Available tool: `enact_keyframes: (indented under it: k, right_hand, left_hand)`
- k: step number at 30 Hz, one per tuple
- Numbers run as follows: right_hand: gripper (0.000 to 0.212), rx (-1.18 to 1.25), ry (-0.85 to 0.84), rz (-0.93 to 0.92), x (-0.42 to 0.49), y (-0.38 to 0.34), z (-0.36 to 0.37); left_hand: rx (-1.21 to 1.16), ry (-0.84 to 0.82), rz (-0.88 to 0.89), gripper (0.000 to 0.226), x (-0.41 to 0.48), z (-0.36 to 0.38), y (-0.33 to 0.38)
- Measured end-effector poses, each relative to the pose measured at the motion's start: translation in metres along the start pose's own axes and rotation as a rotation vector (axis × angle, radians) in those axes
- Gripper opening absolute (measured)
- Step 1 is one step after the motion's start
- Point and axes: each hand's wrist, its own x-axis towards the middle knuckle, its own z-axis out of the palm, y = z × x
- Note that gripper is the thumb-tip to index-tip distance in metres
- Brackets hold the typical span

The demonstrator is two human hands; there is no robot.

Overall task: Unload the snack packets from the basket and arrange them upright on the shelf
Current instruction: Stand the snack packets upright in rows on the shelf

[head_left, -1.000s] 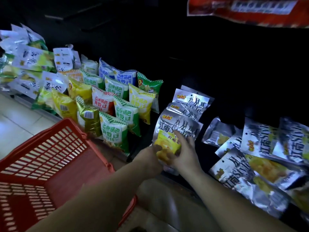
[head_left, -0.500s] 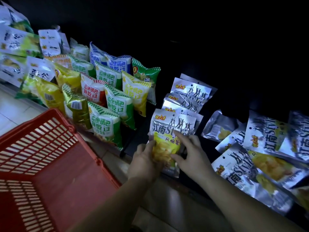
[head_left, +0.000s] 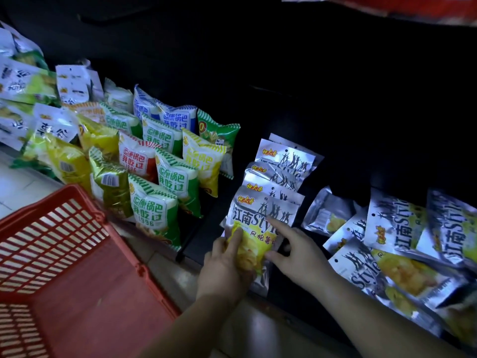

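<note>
At the front edge of the dark shelf [head_left: 204, 236], head view, I saw a silver chip packet [head_left: 260, 220] standing upright with its print toward the camera. It stood at the head of a row of matching silver packets [head_left: 284, 161] lined up behind it. The left hand [head_left: 224, 267] gripped the packet's lower left corner, with the thumb laid up the yellow part of the front and the fingers curled round the edge. The right hand [head_left: 302, 254] was spread. Its index finger lay straight on the packet's face, its thumb touched the lower right edge, and I couldn't see the other fingers well enough to call.

A red plastic basket [head_left: 64, 254] sat at lower left on the pale tiled floor [head_left: 15, 182], just beside the shelf edge and apart from both hands. Left of the row stood green, red, yellow and blue puffed snack bags [head_left: 154, 210], upright in ranks. To the right of the hands, a loose heap of silver packets [head_left: 387, 257] lay flat and overlapping on the shelf. A red banner [head_left: 413, 9] showed at top right, blurred.
</note>
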Motion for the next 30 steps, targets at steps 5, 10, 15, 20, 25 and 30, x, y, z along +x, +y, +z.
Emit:
enact_keyframes:
  k: [5, 10, 15, 20, 25, 30]
  right_hand:
    - [0.065, -0.069, 0.08, 0.061, -0.004, -0.016, -0.026]
    - [0.062, -0.122, 0.033, 0.109, -0.01, -0.041, -0.044]
    - [0.029, -0.187, -0.066, 0.156, -0.024, -0.066, -0.064]
    - [0.03, -0.243, -0.143, 0.177, -0.047, -0.077, -0.109]
    - [0.029, -0.214, -0.136, 0.27, -0.094, -0.069, -0.163]
    - [0.035, -0.247, -0.108, 0.329, -0.139, -0.024, -0.216]
  left_hand:
    - [0.054, 0.004, -0.013, 0.098, -0.003, -0.01, 0.004]
    - [-0.029, 0.055, 0.02, 0.095, -0.01, -0.022, 0.013]
    - [-0.15, 0.042, 0.064, 0.089, -0.018, -0.023, 0.03]
    - [-0.348, -0.078, 0.097, 0.082, -0.024, -0.03, 0.078]
    - [-0.377, -0.2, 0.173, 0.085, -0.042, -0.024, 0.133]
    - [-0.3, -0.303, 0.156, 0.072, -0.059, 0.018, 0.161]
